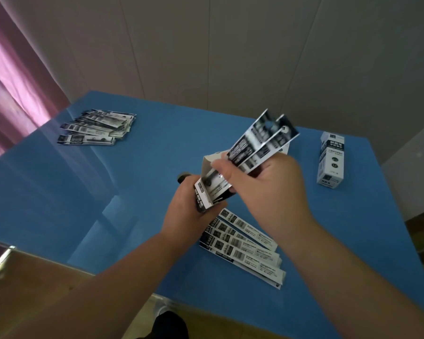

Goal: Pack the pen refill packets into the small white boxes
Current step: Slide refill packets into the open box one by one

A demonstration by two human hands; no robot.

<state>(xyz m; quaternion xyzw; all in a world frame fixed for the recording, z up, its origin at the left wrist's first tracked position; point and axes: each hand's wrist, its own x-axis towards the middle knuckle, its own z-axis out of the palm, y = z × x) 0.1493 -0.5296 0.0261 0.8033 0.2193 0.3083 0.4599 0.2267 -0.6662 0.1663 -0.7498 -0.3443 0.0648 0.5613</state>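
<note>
Left hand: the left hand (189, 211), at the centre of the frame, is curled round an open small white box (207, 189), which is held tilted above the table.
Right hand: the right hand (262, 182), just right of centre, has its fingers closed on a bunch of refill packets (260, 143); their lower ends are at the box's open mouth, and their upper ends are fanned out towards the upper right.
Loose packets, near: a fan of packets (242, 245) is laid flat on the table below the hands, in the lower centre.
Loose packets, far: a second pile (96, 127) is seen at the upper left of the table, well apart from the hands.
Second box: a closed white box (331, 160) is stood upright at the right of the frame.
Surface: a blue table (83, 192) is seen, glossy, with reflections on its left half.
Room: a pale panelled wall (230, 45) is seen behind, and a pink curtain (15, 69) at the upper left.
</note>
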